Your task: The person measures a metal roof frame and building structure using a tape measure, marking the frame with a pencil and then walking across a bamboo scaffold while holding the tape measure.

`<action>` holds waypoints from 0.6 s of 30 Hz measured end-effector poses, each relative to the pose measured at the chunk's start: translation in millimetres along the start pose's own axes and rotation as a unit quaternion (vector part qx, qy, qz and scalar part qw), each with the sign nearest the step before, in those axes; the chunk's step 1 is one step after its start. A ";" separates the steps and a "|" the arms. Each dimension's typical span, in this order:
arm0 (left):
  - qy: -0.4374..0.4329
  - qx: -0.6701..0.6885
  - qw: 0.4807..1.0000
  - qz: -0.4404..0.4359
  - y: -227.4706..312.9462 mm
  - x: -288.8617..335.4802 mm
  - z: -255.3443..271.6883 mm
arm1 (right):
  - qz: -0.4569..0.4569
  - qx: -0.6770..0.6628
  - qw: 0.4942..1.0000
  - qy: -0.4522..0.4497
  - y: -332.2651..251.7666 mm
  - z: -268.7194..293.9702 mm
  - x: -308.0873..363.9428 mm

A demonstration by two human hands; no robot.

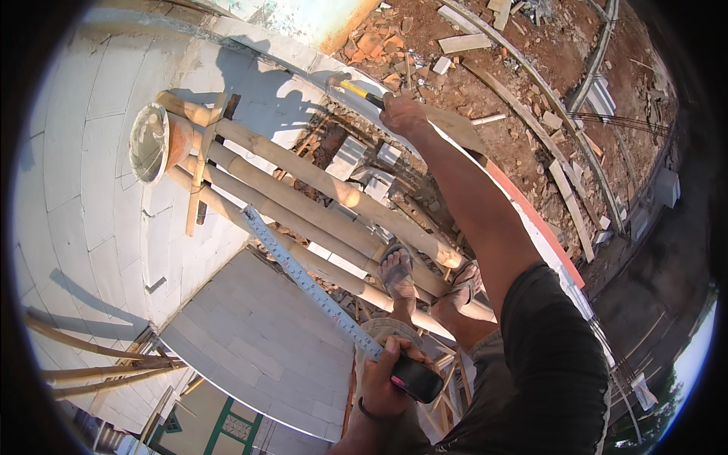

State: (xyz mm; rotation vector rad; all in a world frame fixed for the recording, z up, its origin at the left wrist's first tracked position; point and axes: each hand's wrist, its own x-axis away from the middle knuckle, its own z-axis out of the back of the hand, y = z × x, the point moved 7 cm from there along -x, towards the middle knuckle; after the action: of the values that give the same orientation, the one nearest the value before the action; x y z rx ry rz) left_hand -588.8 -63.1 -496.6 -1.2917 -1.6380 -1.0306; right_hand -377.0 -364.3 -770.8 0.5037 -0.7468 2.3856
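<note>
My left hand [385, 383] is wrapped round a black tape measure [417, 379] low in the middle. Its pale blade [299, 277] is drawn out toward the upper left, its far end over the bamboo poles [303, 216]. Farther out, my right hand [403, 115] grips a hammer by its yellow and black handle [355, 89]. The hammer's head is at the top of a block wall, close to the wall edge. My sandalled feet [396, 271] stand on the poles between my two hands.
An orange bucket [180, 140] with grey residue rests at the poles' far left end, beside a wooden crosspiece [203, 167]. A pale block wall [98, 152] rises at left. Below lie rubble and broken blocks [349, 158]. Planks [523, 114] lie on reddish soil at upper right.
</note>
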 end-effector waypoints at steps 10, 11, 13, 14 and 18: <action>0.018 -0.056 0.997 -0.045 4.8 -9.9 9.9 | -0.002 -0.236 0.943 -0.234 -2.6 -3.7 104.9; 0.027 -0.054 0.997 -0.045 4.1 -10.4 10.4 | -0.013 -0.271 0.938 -0.216 3.3 -3.4 129.3; 0.001 -0.065 0.997 -0.036 1.9 -15.3 3.4 | 0.019 -0.323 0.937 -0.131 29.4 0.9 186.2; -0.014 -0.076 0.997 -0.026 -0.6 -19.1 0.3 | 0.059 -0.336 0.938 -0.065 39.7 13.3 213.5; -0.038 -0.099 0.994 -0.013 -18.7 -29.2 8.6 | -0.039 -0.422 0.900 -0.103 32.2 78.2 320.4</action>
State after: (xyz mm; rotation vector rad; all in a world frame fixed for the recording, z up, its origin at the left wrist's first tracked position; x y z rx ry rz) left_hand -603.2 -67.8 -529.0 -1.4588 -1.6448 -1.1982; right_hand -626.6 -300.6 -562.4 0.3900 -1.6918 1.7003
